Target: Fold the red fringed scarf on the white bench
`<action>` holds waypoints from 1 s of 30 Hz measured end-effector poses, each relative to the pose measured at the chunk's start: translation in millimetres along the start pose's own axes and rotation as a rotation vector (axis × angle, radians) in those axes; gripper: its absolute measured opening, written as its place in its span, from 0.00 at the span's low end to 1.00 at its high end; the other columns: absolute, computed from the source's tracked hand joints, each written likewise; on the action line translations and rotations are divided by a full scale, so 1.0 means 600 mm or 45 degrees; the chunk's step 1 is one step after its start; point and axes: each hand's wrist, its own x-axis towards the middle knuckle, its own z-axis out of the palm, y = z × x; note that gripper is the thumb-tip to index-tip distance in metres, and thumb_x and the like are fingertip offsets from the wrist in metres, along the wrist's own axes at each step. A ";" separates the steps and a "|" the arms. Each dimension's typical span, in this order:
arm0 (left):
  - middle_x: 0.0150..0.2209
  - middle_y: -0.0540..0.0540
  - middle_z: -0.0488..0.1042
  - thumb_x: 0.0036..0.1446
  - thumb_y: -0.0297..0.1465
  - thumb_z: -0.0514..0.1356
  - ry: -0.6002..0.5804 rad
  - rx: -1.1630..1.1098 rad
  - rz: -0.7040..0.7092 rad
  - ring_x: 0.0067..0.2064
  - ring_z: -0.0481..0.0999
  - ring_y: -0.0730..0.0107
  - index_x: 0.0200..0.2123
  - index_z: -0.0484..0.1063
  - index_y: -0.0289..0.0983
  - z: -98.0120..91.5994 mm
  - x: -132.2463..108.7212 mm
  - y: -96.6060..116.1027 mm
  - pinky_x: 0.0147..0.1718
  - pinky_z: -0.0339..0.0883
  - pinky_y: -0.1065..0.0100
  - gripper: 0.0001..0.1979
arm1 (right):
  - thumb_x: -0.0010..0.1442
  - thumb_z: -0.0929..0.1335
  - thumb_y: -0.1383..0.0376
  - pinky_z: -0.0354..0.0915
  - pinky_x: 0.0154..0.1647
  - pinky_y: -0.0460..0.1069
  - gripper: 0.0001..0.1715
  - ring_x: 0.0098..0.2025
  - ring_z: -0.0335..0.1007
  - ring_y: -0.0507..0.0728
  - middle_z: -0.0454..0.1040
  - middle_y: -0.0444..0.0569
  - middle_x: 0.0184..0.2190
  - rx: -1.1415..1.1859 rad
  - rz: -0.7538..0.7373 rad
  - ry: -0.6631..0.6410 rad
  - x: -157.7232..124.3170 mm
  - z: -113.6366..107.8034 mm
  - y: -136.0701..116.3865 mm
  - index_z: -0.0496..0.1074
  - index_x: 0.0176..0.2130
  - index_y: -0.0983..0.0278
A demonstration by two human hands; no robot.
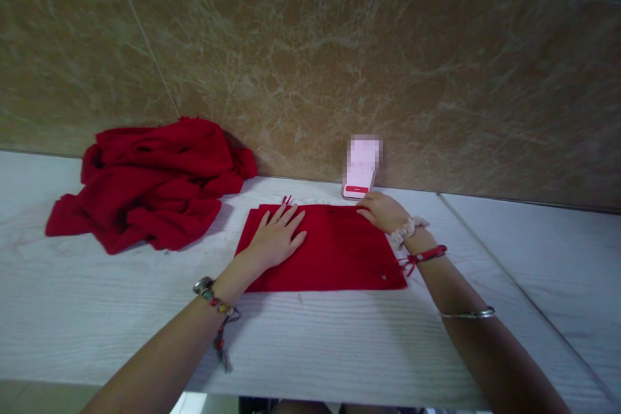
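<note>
So there's a folded red cloth (339,252) lying flat on the pale counter (310,343). Left hand (277,238) is pressed on its left part, grip relaxed with the fingers spread out. Right hand (383,211) is at the far right corner, fingers curled, but can't tell if that grip is pinching fabric. Phone (361,165) leans on the wall (291,65) just beyond; a crumpled red heap (155,187) sits off left.

On my feed I see an indoor room, home or shop I can't tell: brown marbled wall tiles (301,71) rise along the far edge of a pale wood-grain bench (339,343), and a light floor (29,398) shows below its near edge.
</note>
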 end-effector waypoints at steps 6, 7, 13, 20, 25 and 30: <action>0.62 0.44 0.46 0.61 0.38 0.41 0.059 0.018 0.006 0.62 0.44 0.60 0.59 0.51 0.35 -0.007 0.000 -0.003 0.57 0.44 0.53 0.25 | 0.60 0.59 0.62 0.60 0.51 0.53 0.18 0.48 0.63 0.57 0.70 0.54 0.44 0.354 -0.129 0.317 0.019 -0.013 -0.073 0.70 0.45 0.66; 0.62 0.43 0.46 0.61 0.37 0.40 0.092 0.027 -0.036 0.62 0.45 0.60 0.59 0.50 0.35 -0.008 0.001 -0.007 0.57 0.44 0.53 0.25 | 0.60 0.59 0.60 0.58 0.52 0.54 0.20 0.51 0.61 0.58 0.68 0.55 0.48 0.376 -0.136 0.295 0.022 -0.009 -0.088 0.68 0.48 0.66; 0.62 0.42 0.46 0.61 0.37 0.40 -0.001 -0.032 -0.300 0.62 0.44 0.56 0.61 0.45 0.35 -0.003 0.009 -0.033 0.56 0.45 0.52 0.26 | 0.60 0.56 0.51 0.47 0.57 0.64 0.34 0.62 0.42 0.63 0.51 0.56 0.61 0.291 -0.027 -0.089 0.013 0.035 -0.145 0.52 0.59 0.66; 0.62 0.42 0.45 0.61 0.38 0.40 -0.012 -0.081 -0.314 0.62 0.43 0.53 0.61 0.45 0.35 -0.001 0.012 -0.034 0.57 0.43 0.53 0.26 | 0.61 0.55 0.52 0.45 0.58 0.62 0.33 0.62 0.42 0.62 0.49 0.57 0.61 0.215 0.011 -0.045 0.005 0.048 -0.145 0.54 0.58 0.68; 0.63 0.41 0.43 0.61 0.39 0.40 -0.014 -0.104 -0.306 0.62 0.43 0.51 0.61 0.44 0.36 -0.001 0.012 -0.037 0.57 0.44 0.54 0.27 | 0.60 0.56 0.51 0.45 0.58 0.63 0.33 0.62 0.40 0.64 0.49 0.57 0.61 0.221 0.058 0.121 0.008 0.036 -0.150 0.58 0.57 0.68; 0.63 0.41 0.44 0.61 0.39 0.40 -0.023 -0.103 -0.306 0.62 0.43 0.51 0.61 0.44 0.36 -0.001 0.012 -0.038 0.57 0.44 0.54 0.27 | 0.60 0.56 0.50 0.45 0.59 0.61 0.34 0.62 0.42 0.62 0.52 0.57 0.60 0.247 -0.102 0.047 0.010 0.041 -0.173 0.55 0.58 0.69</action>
